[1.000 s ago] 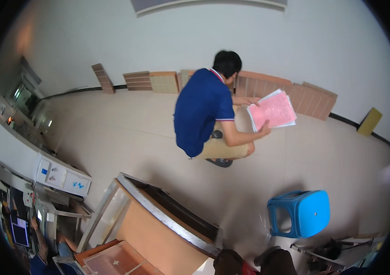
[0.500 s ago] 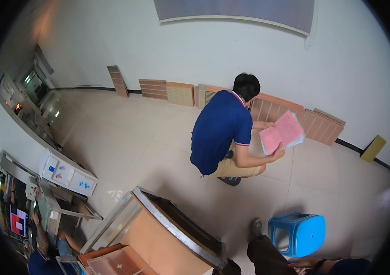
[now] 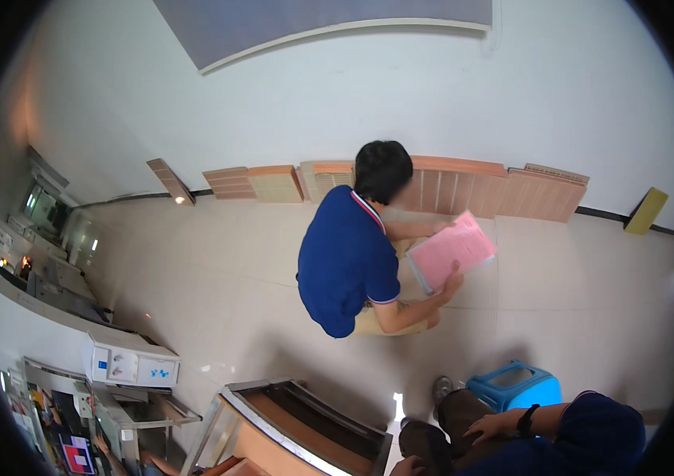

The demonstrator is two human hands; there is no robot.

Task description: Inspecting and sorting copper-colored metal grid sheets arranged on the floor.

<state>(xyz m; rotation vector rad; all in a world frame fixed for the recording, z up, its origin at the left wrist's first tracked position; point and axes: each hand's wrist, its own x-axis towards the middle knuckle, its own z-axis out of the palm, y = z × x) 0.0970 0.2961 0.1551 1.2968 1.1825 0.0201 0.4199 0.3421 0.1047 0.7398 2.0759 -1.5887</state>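
My right hand (image 3: 484, 428) rests on my brown trouser leg (image 3: 464, 412) with its fingers laid out and nothing in it. A black watch (image 3: 525, 422) is on that wrist. My left hand (image 3: 408, 466) shows only in part at the lower edge, beside my other knee; its fingers are mostly cut off. In front of me a person in a dark blue polo shirt (image 3: 345, 266) crouches on the floor. Both of that person's hands hold a stack of pink and white sheets (image 3: 454, 252).
A blue plastic stool (image 3: 523, 389) stands by my right leg. At lower left is a metal-edged cart with orange panels (image 3: 273, 444). Brown slatted panels (image 3: 460, 186) lean along the wall, with a yellow-green block (image 3: 646, 210) farther right. A white dispenser (image 3: 135, 361) stands left.
My view has turned, so the crouching person and the cart sit differently in it. More of my right arm and its hand now shows, and part of my left hand has come in.
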